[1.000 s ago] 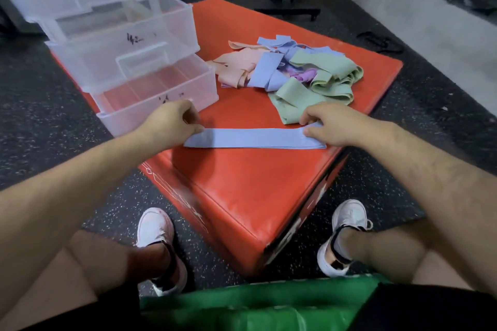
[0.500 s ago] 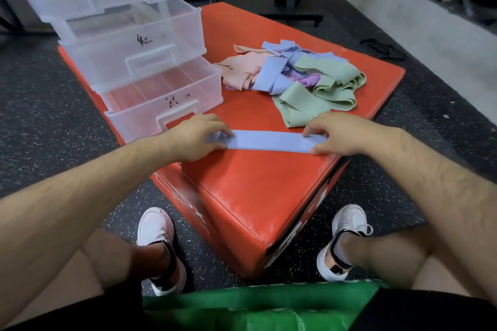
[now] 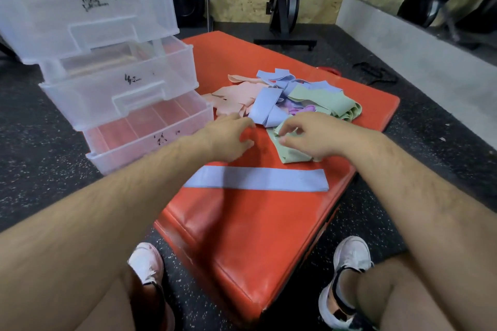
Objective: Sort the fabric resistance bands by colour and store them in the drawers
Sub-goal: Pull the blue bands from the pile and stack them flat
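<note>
1. We note the left hand [image 3: 231, 140] loose, fingers spread, holding nothing.
2. The right hand [image 3: 309, 137] pinches the green band [image 3: 293, 154], mid red pad [image 3: 242, 236].
3. The blue band [image 3: 255, 179] lies flat along the pad's front edge.

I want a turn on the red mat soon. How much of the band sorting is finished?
Barely started. Done: one blue band lies flat on the red mat. In hand: the right hand pinches a green band; the left hand is open beside it. Left: the mixed pile of pink, blue, green and purple bands, and the open bottom drawer shows no bands.
</note>
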Demonstrator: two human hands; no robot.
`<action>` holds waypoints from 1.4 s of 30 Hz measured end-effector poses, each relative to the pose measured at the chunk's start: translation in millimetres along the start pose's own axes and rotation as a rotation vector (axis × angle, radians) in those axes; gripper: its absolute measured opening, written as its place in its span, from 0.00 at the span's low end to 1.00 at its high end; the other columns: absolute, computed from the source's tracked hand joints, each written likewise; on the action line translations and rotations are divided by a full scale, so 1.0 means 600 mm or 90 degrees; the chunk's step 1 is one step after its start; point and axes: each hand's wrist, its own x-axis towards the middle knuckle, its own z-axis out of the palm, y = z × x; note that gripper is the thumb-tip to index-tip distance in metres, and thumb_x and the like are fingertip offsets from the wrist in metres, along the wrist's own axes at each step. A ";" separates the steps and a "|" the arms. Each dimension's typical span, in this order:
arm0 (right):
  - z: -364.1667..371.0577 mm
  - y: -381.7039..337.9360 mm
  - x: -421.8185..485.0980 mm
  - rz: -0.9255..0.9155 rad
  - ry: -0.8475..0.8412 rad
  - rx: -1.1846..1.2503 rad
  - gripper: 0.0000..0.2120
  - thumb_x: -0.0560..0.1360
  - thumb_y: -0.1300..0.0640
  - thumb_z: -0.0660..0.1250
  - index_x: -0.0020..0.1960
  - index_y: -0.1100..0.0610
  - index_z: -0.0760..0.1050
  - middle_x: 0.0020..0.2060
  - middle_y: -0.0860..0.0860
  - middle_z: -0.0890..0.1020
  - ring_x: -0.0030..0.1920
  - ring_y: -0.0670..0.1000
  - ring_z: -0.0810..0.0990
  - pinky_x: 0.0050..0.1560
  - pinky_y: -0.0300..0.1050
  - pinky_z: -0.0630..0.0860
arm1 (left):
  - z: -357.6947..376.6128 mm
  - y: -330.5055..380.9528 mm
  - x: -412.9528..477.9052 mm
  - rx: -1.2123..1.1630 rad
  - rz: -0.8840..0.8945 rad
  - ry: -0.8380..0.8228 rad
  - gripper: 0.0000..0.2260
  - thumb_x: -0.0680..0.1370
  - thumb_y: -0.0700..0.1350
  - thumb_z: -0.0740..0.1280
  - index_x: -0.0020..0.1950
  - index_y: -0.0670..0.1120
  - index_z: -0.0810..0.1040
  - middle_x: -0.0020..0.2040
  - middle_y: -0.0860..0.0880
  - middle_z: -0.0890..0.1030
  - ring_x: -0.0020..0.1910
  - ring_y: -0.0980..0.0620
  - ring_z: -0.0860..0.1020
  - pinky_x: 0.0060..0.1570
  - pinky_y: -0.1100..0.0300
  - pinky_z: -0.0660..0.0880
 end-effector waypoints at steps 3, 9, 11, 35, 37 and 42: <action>0.001 -0.003 0.050 -0.012 0.025 -0.034 0.11 0.79 0.42 0.63 0.56 0.43 0.79 0.52 0.45 0.77 0.57 0.52 0.77 0.54 0.46 0.72 | 0.010 -0.002 0.058 -0.022 -0.023 0.025 0.20 0.77 0.51 0.66 0.68 0.54 0.71 0.62 0.43 0.72 0.64 0.38 0.70 0.65 0.45 0.68; 0.017 0.000 0.099 0.010 0.061 -0.002 0.03 0.78 0.45 0.63 0.48 0.38 0.75 0.52 0.46 0.74 0.63 0.55 0.71 0.64 0.59 0.70 | 0.030 -0.009 0.120 -0.005 -0.035 0.030 0.25 0.74 0.47 0.70 0.69 0.57 0.69 0.65 0.46 0.70 0.60 0.41 0.73 0.58 0.47 0.72; 0.022 0.002 0.104 0.022 0.066 -0.006 0.04 0.79 0.45 0.63 0.49 0.38 0.76 0.55 0.47 0.75 0.66 0.56 0.68 0.66 0.61 0.68 | 0.036 -0.010 0.135 0.009 -0.041 0.046 0.24 0.73 0.47 0.70 0.67 0.59 0.69 0.65 0.48 0.69 0.57 0.41 0.75 0.52 0.50 0.72; 0.025 -0.049 0.124 -0.031 0.213 0.201 0.03 0.78 0.54 0.66 0.50 0.52 0.76 0.42 0.49 0.80 0.44 0.51 0.77 0.45 0.46 0.72 | -0.081 0.017 0.016 -0.262 0.016 0.291 0.02 0.79 0.40 0.61 0.50 0.43 0.72 0.39 0.50 0.77 0.38 0.50 0.72 0.38 0.56 0.66; 0.024 -0.055 0.126 -0.034 0.230 0.230 0.08 0.78 0.53 0.67 0.41 0.50 0.72 0.34 0.46 0.76 0.37 0.47 0.74 0.36 0.40 0.67 | -0.091 0.010 0.003 -0.311 -0.008 0.312 0.01 0.79 0.39 0.61 0.49 0.43 0.71 0.37 0.53 0.74 0.36 0.53 0.70 0.38 0.57 0.67; 0.020 -0.071 0.115 -0.071 0.243 0.259 0.03 0.78 0.57 0.68 0.46 0.55 0.76 0.37 0.47 0.79 0.39 0.48 0.75 0.35 0.39 0.63 | -0.117 -0.011 -0.023 -0.433 -0.042 0.361 0.03 0.79 0.40 0.62 0.46 0.45 0.70 0.36 0.50 0.72 0.36 0.52 0.71 0.43 0.45 0.74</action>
